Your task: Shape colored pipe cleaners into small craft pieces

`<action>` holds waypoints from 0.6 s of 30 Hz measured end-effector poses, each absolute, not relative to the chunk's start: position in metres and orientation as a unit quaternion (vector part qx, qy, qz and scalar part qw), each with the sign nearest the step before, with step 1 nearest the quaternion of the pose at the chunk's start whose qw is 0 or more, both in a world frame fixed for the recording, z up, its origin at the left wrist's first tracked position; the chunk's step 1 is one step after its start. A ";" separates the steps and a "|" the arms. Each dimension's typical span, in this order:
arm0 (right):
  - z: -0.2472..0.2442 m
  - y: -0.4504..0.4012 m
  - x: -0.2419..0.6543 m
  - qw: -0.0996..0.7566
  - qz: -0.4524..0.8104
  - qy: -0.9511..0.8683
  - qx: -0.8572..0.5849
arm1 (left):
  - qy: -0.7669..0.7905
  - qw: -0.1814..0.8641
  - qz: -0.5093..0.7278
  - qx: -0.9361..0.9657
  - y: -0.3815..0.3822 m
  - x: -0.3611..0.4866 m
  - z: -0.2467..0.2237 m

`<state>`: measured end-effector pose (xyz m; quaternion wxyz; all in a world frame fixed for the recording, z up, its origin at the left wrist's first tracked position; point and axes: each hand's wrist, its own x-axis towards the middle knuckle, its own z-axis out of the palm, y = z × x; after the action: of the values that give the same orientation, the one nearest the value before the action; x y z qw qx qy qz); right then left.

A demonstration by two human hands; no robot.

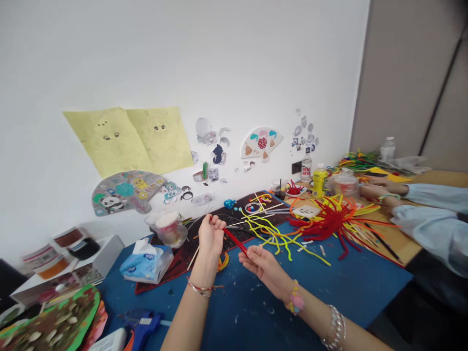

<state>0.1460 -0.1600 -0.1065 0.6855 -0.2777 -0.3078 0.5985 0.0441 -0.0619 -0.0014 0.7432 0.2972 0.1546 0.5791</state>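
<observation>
A red pipe cleaner (235,241) stretches between my two hands above the blue tabletop (263,302). My left hand (212,234) has its fingers curled round the upper end. At the lower end, my right hand (261,265) pinches it between thumb and fingers. Yellow-green wavy pipe cleaners (278,234) lie just beyond my right hand. Behind my left hand is a dark cutting mat (175,270) with thin sticks on it. A yellow curved piece (223,262) shows partly behind my left wrist.
Red pipe cleaners (329,219) are heaped at the right, near a co-worker's hands (383,190). A tissue pack (146,262) and a blue glue gun (144,329) lie at the left. Toward the wall stand a yellow bottle (320,180) and a dark-filled cup (280,189).
</observation>
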 end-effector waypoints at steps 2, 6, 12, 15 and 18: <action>-0.108 -0.160 0.146 0.671 0.609 -0.316 -0.281 | 0.149 0.728 0.602 0.294 -0.064 0.044 -0.001; -0.107 -0.163 0.146 0.651 0.626 -0.328 -0.277 | 0.127 0.720 0.607 0.311 -0.066 0.040 0.001; -0.099 -0.166 0.145 0.648 0.633 -0.338 -0.254 | 0.153 0.748 0.592 0.258 -0.063 0.035 0.002; -0.098 -0.166 0.146 0.653 0.623 -0.351 -0.250 | 0.155 0.746 0.596 0.251 -0.062 0.036 0.001; -0.100 -0.165 0.146 0.655 0.607 -0.361 -0.269 | 0.153 0.752 0.589 0.252 -0.058 0.035 0.000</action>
<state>0.1465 -0.1646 -0.1004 0.6546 -0.2686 -0.3612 0.6074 0.0348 -0.0584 0.0000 0.7520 0.2523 0.1528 0.5895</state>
